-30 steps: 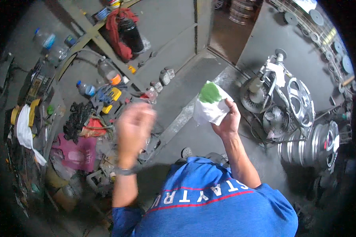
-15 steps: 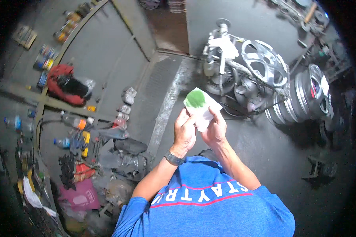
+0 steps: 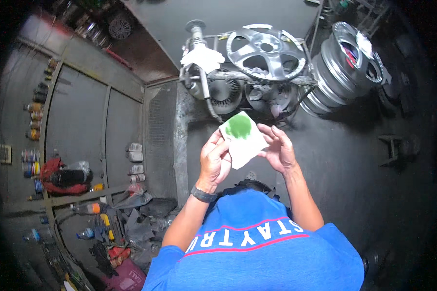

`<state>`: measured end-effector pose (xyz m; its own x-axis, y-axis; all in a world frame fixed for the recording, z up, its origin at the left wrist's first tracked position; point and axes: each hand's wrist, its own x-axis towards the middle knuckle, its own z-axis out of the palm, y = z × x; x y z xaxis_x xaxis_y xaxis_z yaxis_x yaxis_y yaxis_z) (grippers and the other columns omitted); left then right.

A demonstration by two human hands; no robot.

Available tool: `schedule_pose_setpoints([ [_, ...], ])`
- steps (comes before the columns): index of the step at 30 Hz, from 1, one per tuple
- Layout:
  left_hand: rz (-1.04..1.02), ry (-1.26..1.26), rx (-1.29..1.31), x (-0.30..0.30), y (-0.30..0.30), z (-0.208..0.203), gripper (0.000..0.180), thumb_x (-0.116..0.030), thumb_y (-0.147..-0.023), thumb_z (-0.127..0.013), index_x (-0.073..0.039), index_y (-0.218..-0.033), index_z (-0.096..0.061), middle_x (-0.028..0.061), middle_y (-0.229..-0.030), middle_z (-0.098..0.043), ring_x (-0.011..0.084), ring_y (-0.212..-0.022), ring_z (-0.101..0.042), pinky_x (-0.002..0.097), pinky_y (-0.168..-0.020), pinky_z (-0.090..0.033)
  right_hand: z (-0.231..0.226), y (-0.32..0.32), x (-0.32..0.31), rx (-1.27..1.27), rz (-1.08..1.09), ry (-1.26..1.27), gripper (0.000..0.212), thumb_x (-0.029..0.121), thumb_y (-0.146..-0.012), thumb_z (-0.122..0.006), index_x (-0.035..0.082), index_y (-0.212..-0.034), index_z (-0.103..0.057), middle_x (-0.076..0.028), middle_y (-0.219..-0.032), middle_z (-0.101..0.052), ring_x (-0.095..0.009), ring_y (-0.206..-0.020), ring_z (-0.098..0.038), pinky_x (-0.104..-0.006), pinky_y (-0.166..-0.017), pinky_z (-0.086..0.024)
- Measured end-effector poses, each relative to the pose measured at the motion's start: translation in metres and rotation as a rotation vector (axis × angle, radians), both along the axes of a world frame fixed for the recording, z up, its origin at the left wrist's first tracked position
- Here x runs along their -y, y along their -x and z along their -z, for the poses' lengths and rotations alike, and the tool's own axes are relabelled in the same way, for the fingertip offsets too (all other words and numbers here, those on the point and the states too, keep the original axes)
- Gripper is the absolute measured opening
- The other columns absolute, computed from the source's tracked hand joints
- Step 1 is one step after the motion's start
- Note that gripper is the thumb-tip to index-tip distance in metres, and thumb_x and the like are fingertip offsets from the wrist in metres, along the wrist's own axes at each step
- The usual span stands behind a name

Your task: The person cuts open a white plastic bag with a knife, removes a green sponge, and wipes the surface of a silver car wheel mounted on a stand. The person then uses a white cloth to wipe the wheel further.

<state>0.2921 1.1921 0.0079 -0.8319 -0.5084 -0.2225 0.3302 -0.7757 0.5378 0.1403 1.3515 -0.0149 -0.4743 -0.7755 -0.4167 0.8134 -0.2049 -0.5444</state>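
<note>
Between my hands is a white paper sheet (image 3: pixel 246 149) with a green paint patch on its upper part. My left hand (image 3: pixel 215 162) pinches its left edge, thumb lying on the face towards me. At the sheet's right side my right hand (image 3: pixel 280 151) has its fingers apart and curved; the fingertips come close to the paper edge, and I cannot tell whether they touch it. Beyond the sheet, a silver five-spoke wheel rim (image 3: pixel 267 51) rests on a metal stand (image 3: pixel 218 76).
Several silver rims (image 3: pixel 332 68) are stacked at right of the stand. A dark metal bracket (image 3: pixel 391 148) lies farther right. Along the left wall, shelf ledges carry bottles and jars (image 3: pixel 35 116), and a red bag (image 3: pixel 51 174). Plastic bags and rags (image 3: pixel 136 225) lie heaped at lower left.
My view has turned to the right. My right hand has loosened and moved outward from the paper, while my left hand keeps its hold. More of the sheet now shows.
</note>
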Motion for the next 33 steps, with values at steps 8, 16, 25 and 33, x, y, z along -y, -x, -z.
schedule_pose_setpoints([
  [8, 0.051, 0.034, 0.15, -0.025, 0.04, 0.024, 0.054, 0.009, -0.099, -0.055, 0.002, -0.151, -0.043, 0.0176, -0.143, -0.06, 0.027, -0.135, -0.059, 0.0402, -0.118, -0.047, 0.02, 0.021, -0.013, 0.121, -0.035, 0.206, 0.041, 0.015, -0.104, -0.061, -0.004, -0.14, -0.06, -0.014, -0.133, -0.07, -0.026, -0.122, -0.068, -0.0416, -0.109, -0.052],
  [16, 0.131, 0.291, 0.375, -0.014, 0.064, 0.029, 0.059, 0.003, -0.099, -0.062, 0.002, -0.153, -0.038, 0.0152, -0.142, -0.06, 0.0204, -0.124, -0.064, 0.0354, -0.105, -0.054, 0.016, 0.037, -0.007, 0.017, 0.063, 0.159, 0.036, 0.015, -0.106, -0.061, -0.005, -0.136, -0.06, -0.013, -0.129, -0.07, -0.022, -0.118, -0.069, -0.0371, -0.104, -0.055],
  [25, 0.265, 0.145, 0.324, 0.021, 0.101, 0.058, 0.044, -0.01, -0.105, -0.065, 0.005, -0.145, -0.055, 0.0122, -0.134, -0.068, 0.0171, -0.12, -0.066, 0.0329, -0.106, -0.052, 0.023, 0.046, 0.048, 0.049, 0.275, 0.161, 0.034, 0.014, -0.106, -0.065, -0.002, -0.135, -0.058, -0.011, -0.126, -0.069, -0.02, -0.116, -0.069, -0.0362, -0.103, -0.055],
  [33, 0.362, 0.034, 0.231, 0.091, 0.139, 0.041, 0.049, -0.005, -0.103, -0.065, 0.006, -0.149, -0.051, 0.0123, -0.134, -0.068, 0.0191, -0.124, -0.065, 0.0327, -0.107, -0.052, 0.03, 0.059, 0.112, -0.071, 0.467, -0.016, 0.029, 0.017, -0.105, -0.065, 0.0, -0.129, -0.06, -0.011, -0.122, -0.069, -0.021, -0.114, -0.069, -0.0386, -0.101, -0.056],
])
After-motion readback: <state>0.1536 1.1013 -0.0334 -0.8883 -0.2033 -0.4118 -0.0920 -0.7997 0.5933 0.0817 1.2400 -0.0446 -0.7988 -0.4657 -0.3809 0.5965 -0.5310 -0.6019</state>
